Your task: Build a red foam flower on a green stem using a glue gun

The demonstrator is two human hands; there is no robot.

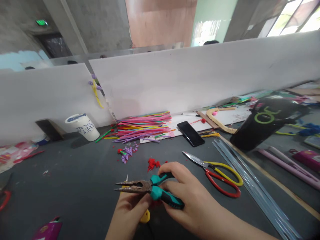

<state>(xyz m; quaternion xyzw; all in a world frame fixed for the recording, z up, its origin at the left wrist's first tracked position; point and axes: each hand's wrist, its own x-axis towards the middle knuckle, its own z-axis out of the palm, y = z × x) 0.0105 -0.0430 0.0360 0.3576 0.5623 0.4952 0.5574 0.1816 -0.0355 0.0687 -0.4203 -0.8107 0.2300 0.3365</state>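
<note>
My right hand is wrapped round needle-nose pliers with teal and black handles. Their jaws point left and stand slightly apart, with nothing visible between them. Just under the jaws, my left hand is closed round a yellow tool with a thin metal tip. The pliers and fingers hide most of that tool, so its kind is unclear. Beyond my hands lie a small heap of red bits and a cluster of purple pieces. Scissors with one yellow and one red handle rest to the right.
Colourful pipe cleaners are piled by the white partition. A white cup stands at left. Towards the right are a black phone, clear glue sticks, a large black bottle and a pink hair straightener.
</note>
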